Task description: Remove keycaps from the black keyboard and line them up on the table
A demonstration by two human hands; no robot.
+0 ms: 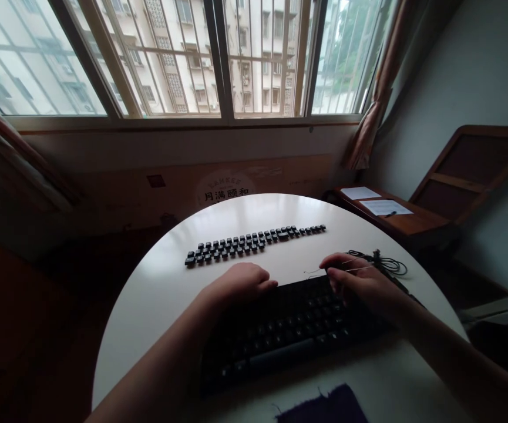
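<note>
A black keyboard (280,346) lies on the white round table (148,305) in front of me. Its front rows still carry keycaps, while the band along its back looks dark and bare. My left hand (240,282) is curled over the keyboard's back left edge, thumb towards the middle. Over the back right part, my right hand (353,276) pinches a wire keycap puller (326,267), whose thin wires stick out on both sides of the fingers. Beyond the hands, loose black keycaps (236,244) stand in slanting rows.
A coiled black cable (392,265) lies right of my right hand. A dark purple cloth (324,406) with frayed edges is at the table's near side. At the right, a wooden chair (430,217) bears papers (386,207) and a pen. Barred windows are behind.
</note>
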